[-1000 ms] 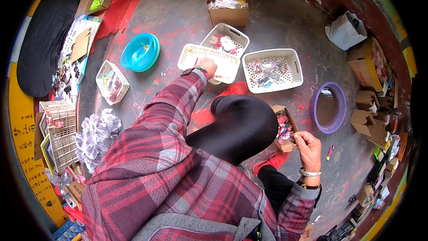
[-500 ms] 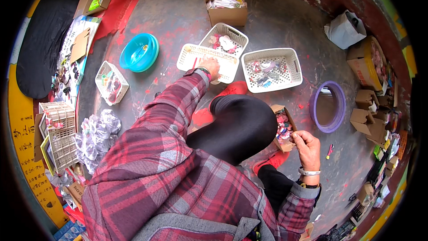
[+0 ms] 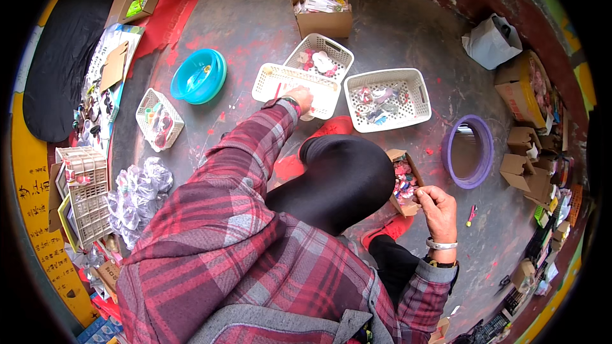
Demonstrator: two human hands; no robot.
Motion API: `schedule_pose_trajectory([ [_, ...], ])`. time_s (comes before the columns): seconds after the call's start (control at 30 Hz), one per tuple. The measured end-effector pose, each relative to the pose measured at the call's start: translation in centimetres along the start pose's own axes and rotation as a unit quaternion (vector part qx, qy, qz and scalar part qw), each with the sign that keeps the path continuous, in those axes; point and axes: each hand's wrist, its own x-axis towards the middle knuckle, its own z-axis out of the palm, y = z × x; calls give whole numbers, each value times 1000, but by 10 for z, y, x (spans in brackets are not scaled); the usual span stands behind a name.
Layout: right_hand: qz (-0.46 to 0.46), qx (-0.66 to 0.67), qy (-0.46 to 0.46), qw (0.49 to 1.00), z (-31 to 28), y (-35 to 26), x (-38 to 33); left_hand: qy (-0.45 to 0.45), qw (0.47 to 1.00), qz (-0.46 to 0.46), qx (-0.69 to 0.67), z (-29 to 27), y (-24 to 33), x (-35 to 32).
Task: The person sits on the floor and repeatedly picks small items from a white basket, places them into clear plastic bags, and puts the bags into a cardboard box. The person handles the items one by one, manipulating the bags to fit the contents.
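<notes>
My left hand reaches into a white plastic basket. Its fingers look curled in, and whatever they hold is hidden. Behind that basket, partly under its edge, stands another white basket with pink and white small items. My right hand is held up beside an open cardboard box full of small colourful pieces. Thumb and forefinger are pinched together there, on something too small to make out. A third white basket holds small plastic-wrapped items.
Teal basins and a small basket stand to the left. A purple basin is at the right. Cardboard boxes line the right wall. Another box stands at the back. Bagged items lie at the left.
My left hand has drawn slightly back in the basket, and its fingers have curled in. My right hand stays pinched in nearly the same place.
</notes>
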Motion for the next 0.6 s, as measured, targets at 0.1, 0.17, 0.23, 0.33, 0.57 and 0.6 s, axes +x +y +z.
schedule_pose_trajectory([
  [0.1,3,4,3,1000,-1,1,-1,14,1000,21,-16,-14,10,-9],
  [0.17,2,9,0,1000,0,1,-1,56,998,9,-11,-3,6,-7],
  [0.23,11,11,5,1000,1,-4,0,75,997,1,-6,5,4,-3],
  [0.33,15,11,7,1000,2,-5,1,69,998,-4,1,10,4,1],
  [0.57,11,10,4,1000,1,-1,1,-7,999,25,42,6,-1,8],
  [0.6,12,9,4,1000,2,-2,1,-28,998,27,51,8,-4,10],
])
